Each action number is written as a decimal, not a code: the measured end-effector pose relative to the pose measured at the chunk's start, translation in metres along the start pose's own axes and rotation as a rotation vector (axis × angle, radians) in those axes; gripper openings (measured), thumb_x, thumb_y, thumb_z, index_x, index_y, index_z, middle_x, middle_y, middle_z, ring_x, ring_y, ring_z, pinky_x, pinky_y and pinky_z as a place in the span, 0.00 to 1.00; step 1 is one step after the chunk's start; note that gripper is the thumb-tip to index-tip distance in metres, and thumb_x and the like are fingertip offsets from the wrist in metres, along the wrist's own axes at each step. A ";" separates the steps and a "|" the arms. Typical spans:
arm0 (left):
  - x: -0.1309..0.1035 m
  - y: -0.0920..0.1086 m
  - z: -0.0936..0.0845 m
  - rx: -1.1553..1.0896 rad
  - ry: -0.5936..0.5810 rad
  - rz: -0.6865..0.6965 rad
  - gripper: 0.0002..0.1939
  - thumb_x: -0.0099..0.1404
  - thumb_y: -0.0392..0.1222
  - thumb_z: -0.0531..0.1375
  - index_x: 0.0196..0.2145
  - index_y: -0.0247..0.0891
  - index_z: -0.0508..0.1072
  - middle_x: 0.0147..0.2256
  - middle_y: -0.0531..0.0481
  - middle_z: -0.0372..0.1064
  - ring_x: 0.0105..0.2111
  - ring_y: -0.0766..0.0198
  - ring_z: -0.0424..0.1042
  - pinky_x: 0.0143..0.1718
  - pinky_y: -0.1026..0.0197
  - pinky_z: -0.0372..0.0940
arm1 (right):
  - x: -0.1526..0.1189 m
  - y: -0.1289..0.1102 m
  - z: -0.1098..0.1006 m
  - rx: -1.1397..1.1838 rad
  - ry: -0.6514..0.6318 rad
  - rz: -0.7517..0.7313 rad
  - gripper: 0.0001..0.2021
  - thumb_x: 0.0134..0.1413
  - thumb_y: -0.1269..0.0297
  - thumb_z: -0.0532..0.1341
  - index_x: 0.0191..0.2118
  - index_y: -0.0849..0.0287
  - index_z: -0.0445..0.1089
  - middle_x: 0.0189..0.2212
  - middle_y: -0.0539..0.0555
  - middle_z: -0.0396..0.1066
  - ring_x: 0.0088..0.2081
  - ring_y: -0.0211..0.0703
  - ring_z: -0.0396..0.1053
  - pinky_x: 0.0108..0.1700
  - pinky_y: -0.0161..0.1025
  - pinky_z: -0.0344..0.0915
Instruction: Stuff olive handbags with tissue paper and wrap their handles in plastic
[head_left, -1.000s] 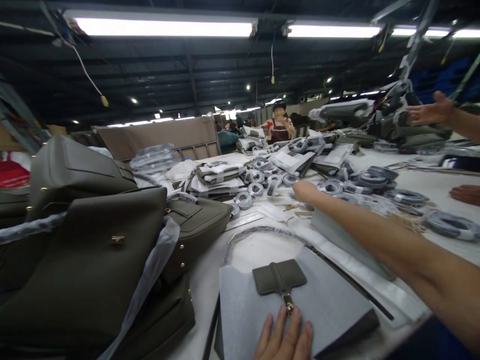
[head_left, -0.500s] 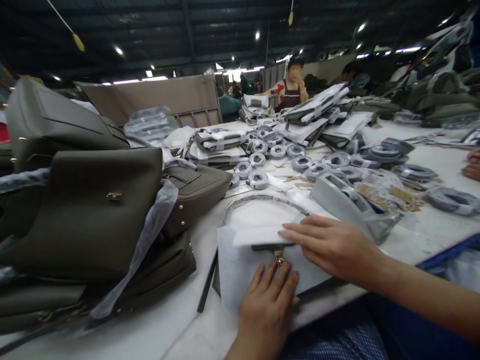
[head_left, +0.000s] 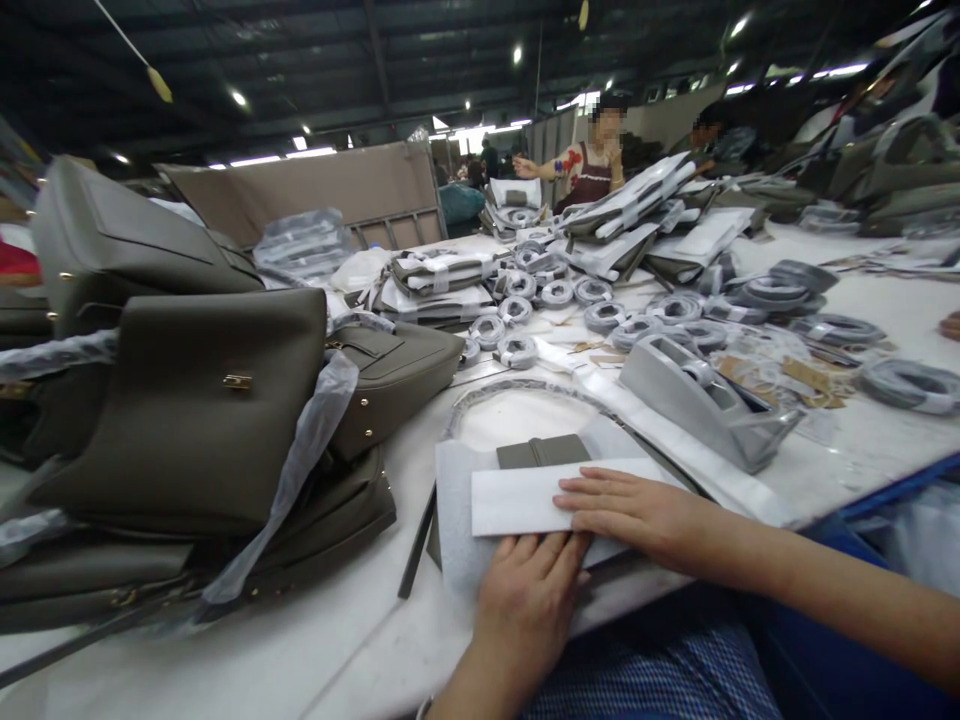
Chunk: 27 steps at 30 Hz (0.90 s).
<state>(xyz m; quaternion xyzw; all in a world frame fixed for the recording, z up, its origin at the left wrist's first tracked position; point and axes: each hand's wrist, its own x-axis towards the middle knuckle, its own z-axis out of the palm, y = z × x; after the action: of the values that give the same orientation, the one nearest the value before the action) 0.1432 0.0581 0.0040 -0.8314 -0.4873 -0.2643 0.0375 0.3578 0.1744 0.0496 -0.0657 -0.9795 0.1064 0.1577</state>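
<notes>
A white foam strip (head_left: 517, 500) lies across a bag (head_left: 541, 452) covered with pale wrapping sheet (head_left: 455, 520); an olive flap shows above the strip. My right hand (head_left: 626, 508) rests flat on the strip's right part, fingers stretched out. Just below the strip, my left hand (head_left: 531, 590) lies on the bag, fingers spread, their tips partly hidden at the strip's lower edge. The bag's plastic-wrapped handle (head_left: 517, 388) arches beyond it on the table.
Olive handbags (head_left: 217, 420) are piled at the left. Beyond my hands stand a grey tape dispenser (head_left: 694, 400), wrapped strap coils (head_left: 517, 350) and stacked bags (head_left: 439, 285). A person (head_left: 592, 170) is across the table; part of another hand shows at the far right.
The foam strip has come down towards me over the metal clasp, and the olive flap now shows above it. My right hand has moved slightly lower with the strip.
</notes>
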 end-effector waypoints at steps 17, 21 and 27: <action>-0.001 -0.002 -0.002 0.050 -0.022 0.022 0.20 0.76 0.43 0.51 0.63 0.43 0.64 0.62 0.53 0.65 0.57 0.56 0.68 0.58 0.50 0.65 | 0.000 0.005 0.013 0.110 0.019 0.353 0.36 0.59 0.81 0.52 0.71 0.54 0.50 0.70 0.61 0.50 0.69 0.50 0.52 0.66 0.50 0.58; -0.004 -0.002 -0.001 0.040 -0.027 -0.006 0.22 0.75 0.44 0.53 0.64 0.47 0.61 0.64 0.56 0.61 0.60 0.58 0.66 0.59 0.52 0.66 | 0.008 0.005 -0.011 0.093 0.100 0.296 0.34 0.60 0.82 0.48 0.68 0.49 0.57 0.67 0.54 0.59 0.67 0.43 0.57 0.68 0.47 0.56; -0.006 0.002 -0.002 -0.044 -0.166 -0.093 0.26 0.74 0.39 0.53 0.67 0.45 0.56 0.59 0.51 0.68 0.54 0.60 0.72 0.55 0.59 0.70 | 0.008 0.004 -0.005 -0.042 0.032 0.137 0.32 0.63 0.78 0.51 0.69 0.46 0.55 0.66 0.51 0.60 0.68 0.48 0.54 0.68 0.56 0.54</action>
<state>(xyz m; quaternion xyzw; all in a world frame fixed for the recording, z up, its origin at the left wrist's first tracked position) 0.1420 0.0515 0.0035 -0.8275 -0.5211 -0.2064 -0.0337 0.3526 0.1802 0.0558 -0.1376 -0.9721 0.0953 0.1643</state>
